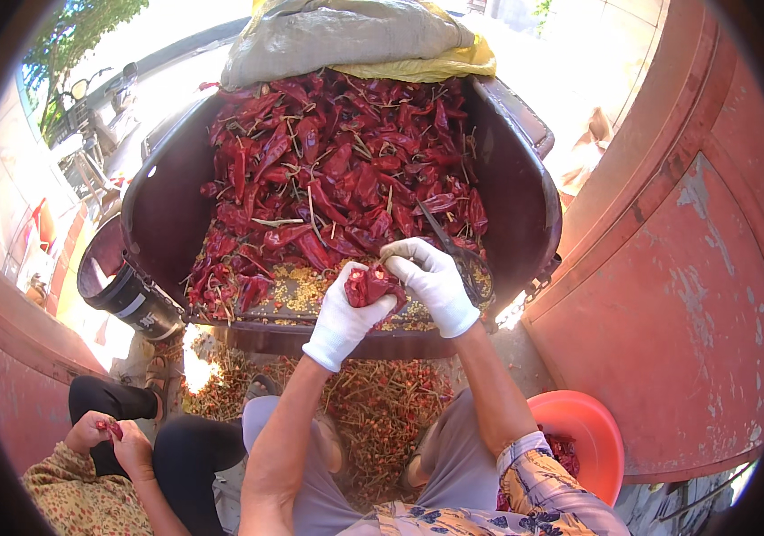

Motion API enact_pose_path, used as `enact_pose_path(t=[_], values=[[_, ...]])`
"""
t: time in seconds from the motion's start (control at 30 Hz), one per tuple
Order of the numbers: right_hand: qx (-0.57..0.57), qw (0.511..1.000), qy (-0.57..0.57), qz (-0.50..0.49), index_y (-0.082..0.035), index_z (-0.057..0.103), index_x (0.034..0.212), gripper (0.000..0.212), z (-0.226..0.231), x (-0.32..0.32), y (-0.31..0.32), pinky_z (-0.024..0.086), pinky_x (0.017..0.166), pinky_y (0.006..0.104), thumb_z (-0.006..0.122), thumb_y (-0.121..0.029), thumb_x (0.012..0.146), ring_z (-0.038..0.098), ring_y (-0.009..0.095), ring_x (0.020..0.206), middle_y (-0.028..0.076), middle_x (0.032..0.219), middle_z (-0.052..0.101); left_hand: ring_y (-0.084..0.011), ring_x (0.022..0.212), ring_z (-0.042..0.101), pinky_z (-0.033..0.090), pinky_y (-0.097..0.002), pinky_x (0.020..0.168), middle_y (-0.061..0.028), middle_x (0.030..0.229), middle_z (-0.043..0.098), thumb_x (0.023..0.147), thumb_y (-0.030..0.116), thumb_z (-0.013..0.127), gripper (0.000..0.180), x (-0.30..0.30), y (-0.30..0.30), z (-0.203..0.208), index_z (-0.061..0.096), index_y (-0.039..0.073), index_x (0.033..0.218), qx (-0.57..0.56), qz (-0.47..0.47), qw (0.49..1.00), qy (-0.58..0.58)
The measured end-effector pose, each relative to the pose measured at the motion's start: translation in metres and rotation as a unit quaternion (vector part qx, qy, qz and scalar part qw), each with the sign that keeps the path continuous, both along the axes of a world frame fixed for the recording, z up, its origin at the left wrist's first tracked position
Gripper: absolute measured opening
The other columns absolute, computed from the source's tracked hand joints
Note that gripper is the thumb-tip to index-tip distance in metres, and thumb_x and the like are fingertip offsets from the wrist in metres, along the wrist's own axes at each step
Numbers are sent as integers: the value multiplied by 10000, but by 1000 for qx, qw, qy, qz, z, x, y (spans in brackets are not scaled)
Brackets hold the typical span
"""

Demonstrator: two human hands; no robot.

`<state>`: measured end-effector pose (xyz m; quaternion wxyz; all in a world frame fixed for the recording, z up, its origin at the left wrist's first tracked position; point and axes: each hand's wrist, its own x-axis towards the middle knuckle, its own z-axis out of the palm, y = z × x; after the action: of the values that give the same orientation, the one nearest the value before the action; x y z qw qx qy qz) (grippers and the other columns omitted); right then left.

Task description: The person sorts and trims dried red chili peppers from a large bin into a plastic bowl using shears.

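Here, your left hand [344, 314] is closed around a dried red chili [371, 286], and your right hand [434, 281] grips dark scissors [458, 255] while its fingers steady the same pod. The chili sits between both gloves, above the near rim of the dark tub [516, 205] heaped with chilies. Keep the grip firm but not crushing, and keep the left fingers away from the blades. The pod's long axis appears to run roughly left-right between your hands; which end carries the stem cannot be told. The scissor blades point up and left, away from you.
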<state>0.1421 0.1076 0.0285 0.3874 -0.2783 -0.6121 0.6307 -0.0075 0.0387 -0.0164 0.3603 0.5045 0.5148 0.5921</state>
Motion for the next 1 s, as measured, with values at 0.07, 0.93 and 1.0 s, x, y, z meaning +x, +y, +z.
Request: enact_pose_path(t=[0.07,0.93,1.0], values=[[27,999,8,-21,-17,643,1084,175,-5,-1,0,487,797,218,619,-61,916,604,66,904,13,979,661,-93,872,605,508,-263,789,6,933,642,772,94,777,366,3,4,-3,575,43,1073,12,20,996,-86],[-208,896,251,303,-22,627,1100,233,-25,12,6,306,376,167,516,-192,985,404,9,488,5,812,591,-140,618,449,363,-281,552,-24,708,514,831,175,639,200,-16,-27,23,562,42,959,14,-183,878,-443],[-64,925,-116,355,-13,639,1162,333,26,18,-15,379,418,189,556,-243,936,591,63,586,58,873,696,-98,631,465,365,-241,538,36,702,504,937,228,597,187,-39,-21,19,589,73,1042,27,-115,843,-525]])
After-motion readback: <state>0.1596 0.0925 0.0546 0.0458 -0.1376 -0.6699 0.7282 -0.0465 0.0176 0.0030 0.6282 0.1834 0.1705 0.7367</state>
